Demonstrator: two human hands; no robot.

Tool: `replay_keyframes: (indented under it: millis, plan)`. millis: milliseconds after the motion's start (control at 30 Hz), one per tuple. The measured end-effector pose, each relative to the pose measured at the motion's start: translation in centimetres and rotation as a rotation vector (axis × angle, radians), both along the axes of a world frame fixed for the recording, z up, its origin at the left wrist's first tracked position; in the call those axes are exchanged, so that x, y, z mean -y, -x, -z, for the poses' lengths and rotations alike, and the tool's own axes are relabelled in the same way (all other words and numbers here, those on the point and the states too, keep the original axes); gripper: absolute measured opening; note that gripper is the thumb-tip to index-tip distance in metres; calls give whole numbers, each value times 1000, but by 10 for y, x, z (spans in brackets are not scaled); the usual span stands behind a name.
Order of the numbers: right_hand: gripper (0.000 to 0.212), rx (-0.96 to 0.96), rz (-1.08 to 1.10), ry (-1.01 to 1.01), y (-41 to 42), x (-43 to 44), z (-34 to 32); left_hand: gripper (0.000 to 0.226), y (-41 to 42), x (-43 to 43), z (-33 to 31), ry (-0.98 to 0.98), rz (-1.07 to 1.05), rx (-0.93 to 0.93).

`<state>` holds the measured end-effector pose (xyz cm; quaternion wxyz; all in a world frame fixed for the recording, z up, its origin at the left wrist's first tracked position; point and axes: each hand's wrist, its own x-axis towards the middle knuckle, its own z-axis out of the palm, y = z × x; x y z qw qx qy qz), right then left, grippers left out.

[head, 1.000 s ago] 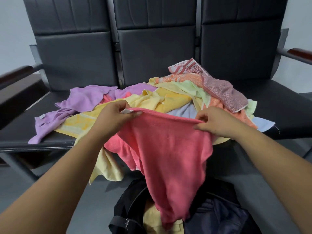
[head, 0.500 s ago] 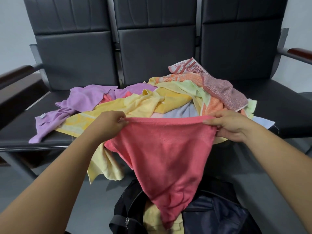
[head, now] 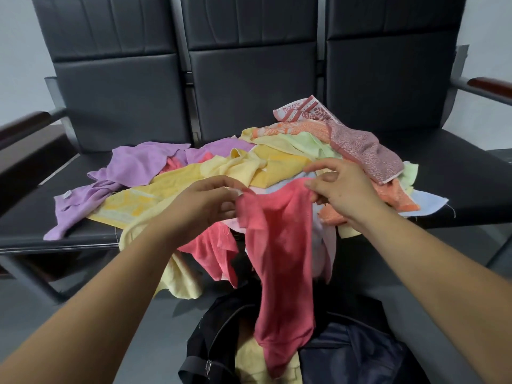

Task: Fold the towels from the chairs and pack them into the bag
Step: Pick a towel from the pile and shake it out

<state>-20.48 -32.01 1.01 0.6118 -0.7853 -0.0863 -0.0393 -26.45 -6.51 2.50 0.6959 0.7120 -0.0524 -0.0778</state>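
A coral-pink towel (head: 279, 261) hangs in front of the chairs, folded narrow lengthwise, its lower end reaching into the open dark bag (head: 357, 353) on the floor. My left hand (head: 205, 206) pinches its top left corner. My right hand (head: 340, 187) pinches the top right corner close beside it. A yellow towel (head: 249, 358) lies inside the bag. Behind the hands, a heap of towels (head: 277, 159) in purple, yellow, green, orange and pink patterns covers the black chair seats (head: 33, 212).
Three black padded chairs stand in a row with wooden armrests at the left (head: 25, 123) and right (head: 490, 84) ends. A pale yellow towel (head: 182, 281) and another pink one (head: 213, 253) droop over the seat's front edge. Grey floor surrounds the bag.
My hands have come together, bringing the pink towel's two top corners close. The towel went from a wide spread sheet to a narrow hanging fold.
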Motion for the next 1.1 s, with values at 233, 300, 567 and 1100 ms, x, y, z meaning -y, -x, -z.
replay_keyframes:
  millis: [233,300,567,1100]
  plan:
    - [20,13,-241,211,34,-31,-17,12,5,8,0,-372,-61,218]
    - [36,6,-272,332,43,-40,-15,17,5,10,-2,-423,-89,234]
    - [14,142,-234,390,39,-49,-8,29,8,9,-6,-626,-77,278]
    - [17,-345,-126,-559,0,0,-15,13,-6,-21,-6,-506,-190,312]
